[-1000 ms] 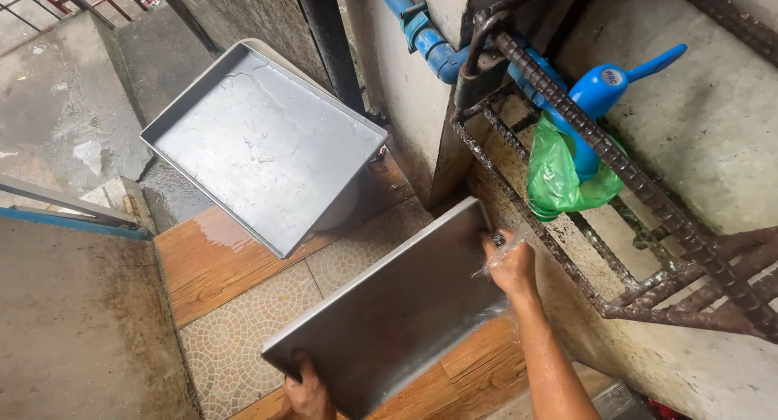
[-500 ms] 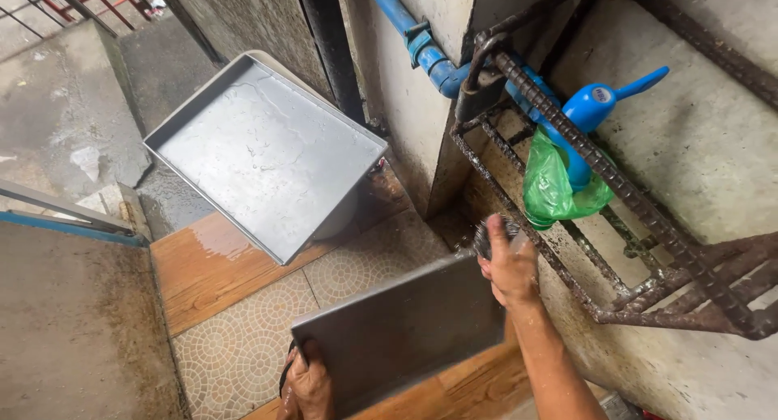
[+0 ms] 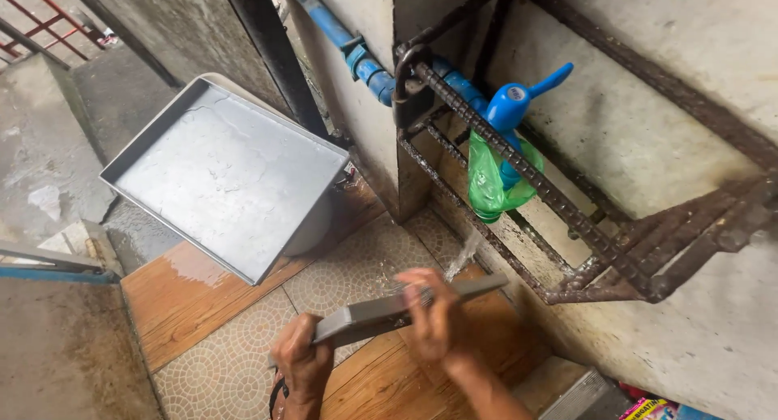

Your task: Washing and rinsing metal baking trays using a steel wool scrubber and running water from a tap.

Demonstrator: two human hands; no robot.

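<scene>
I hold a flat metal tray (image 3: 381, 310) edge-on to the camera, low above the tiled floor. My left hand (image 3: 301, 363) grips its near left end. My right hand (image 3: 433, 315) wraps over its middle from above. Water (image 3: 459, 258) streams down onto the tray's far end from a blue tap (image 3: 519, 102) whose spout is wrapped in a green plastic bag (image 3: 494, 181). A second, larger metal tray (image 3: 223, 173) leans tilted against the wall at the left, its wet inside facing me.
A rusty iron frame (image 3: 583, 225) juts out around the tap on the right wall. A blue pipe (image 3: 340, 39) runs along the wall beside a black post (image 3: 271, 51). The floor has wet orange tiles (image 3: 186, 294) and patterned tiles (image 3: 356, 266). Concrete steps lie at the left.
I have tipped the held tray from face-up to nearly edge-on and brought it under the tap's stream. My right hand slid from the far corner to the tray's middle.
</scene>
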